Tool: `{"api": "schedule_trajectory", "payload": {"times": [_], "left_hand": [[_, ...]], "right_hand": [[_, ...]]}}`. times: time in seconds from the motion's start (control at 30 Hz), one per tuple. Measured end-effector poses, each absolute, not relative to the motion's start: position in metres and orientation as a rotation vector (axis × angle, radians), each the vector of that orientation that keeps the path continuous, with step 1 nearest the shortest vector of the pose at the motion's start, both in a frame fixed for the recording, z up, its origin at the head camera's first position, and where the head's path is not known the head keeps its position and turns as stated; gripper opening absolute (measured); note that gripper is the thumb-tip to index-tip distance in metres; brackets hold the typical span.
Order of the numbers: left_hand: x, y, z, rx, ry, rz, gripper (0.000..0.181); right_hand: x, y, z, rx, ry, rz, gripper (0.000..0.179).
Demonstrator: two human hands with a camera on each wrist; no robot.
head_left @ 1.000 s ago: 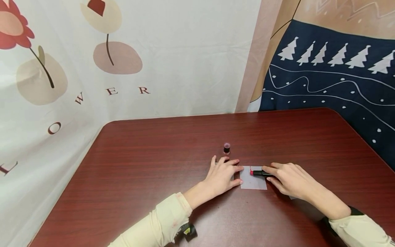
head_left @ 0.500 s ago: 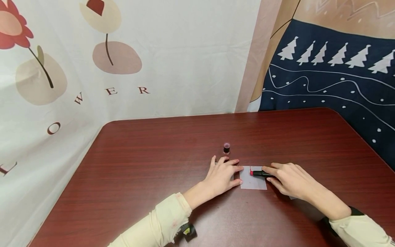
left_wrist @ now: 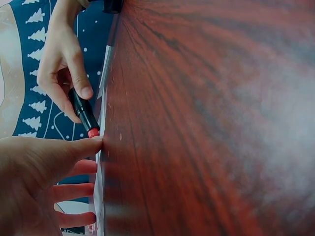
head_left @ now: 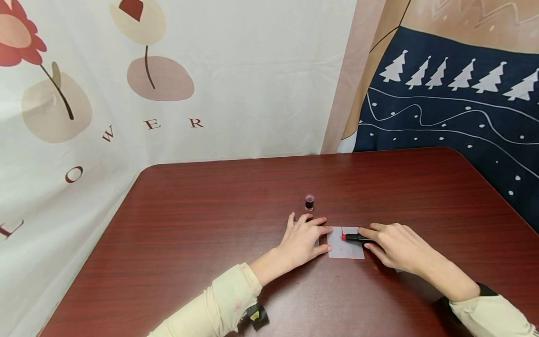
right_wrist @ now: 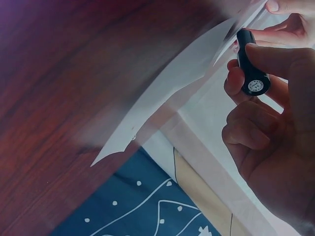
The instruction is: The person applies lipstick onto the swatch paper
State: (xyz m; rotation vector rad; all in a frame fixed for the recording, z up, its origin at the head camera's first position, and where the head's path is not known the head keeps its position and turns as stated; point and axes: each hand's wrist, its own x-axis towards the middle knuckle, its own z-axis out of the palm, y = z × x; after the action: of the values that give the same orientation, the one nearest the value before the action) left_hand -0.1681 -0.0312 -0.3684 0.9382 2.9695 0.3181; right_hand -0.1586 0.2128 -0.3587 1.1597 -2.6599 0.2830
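My right hand [head_left: 400,245] pinches a black lipstick [head_left: 355,238] between thumb and fingers. Its red tip touches a white paper sheet [head_left: 346,252], and a short red stroke shows just beyond the tip. The lipstick's round base, with a white sticker, faces the right wrist view. At the sheet's left edge rests my left hand [head_left: 299,241], fingers spread, thumb and index fingertip on the paper. In the left wrist view the left thumb lies close to the red tip. Beyond the left hand a small clear and dark cap [head_left: 309,202] stands upright.
All this lies on a dark red wooden table [head_left: 202,210]. Another pale sheet [right_wrist: 142,108] with a curled edge lies under the right hand, mostly hidden in the head view. A printed white cloth [head_left: 261,84] and a navy tree-patterned cloth [head_left: 442,107] hang behind the table.
The lipstick tip has slid very slightly toward the person on the paper, with the right hand. My left hand, the sheet and the cap stay where they were.
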Motion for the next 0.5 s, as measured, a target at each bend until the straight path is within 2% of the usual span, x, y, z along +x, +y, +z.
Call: {"api": "schedule_trajectory", "payload": {"times": [0.5], "left_hand": [[-0.1679,-0.0308,-0.3673,0.933,2.96,0.308,0.042]], "right_hand": [[-0.1564,0.2127,-0.3573,1.168,-2.682,0.288,0.028]]}}
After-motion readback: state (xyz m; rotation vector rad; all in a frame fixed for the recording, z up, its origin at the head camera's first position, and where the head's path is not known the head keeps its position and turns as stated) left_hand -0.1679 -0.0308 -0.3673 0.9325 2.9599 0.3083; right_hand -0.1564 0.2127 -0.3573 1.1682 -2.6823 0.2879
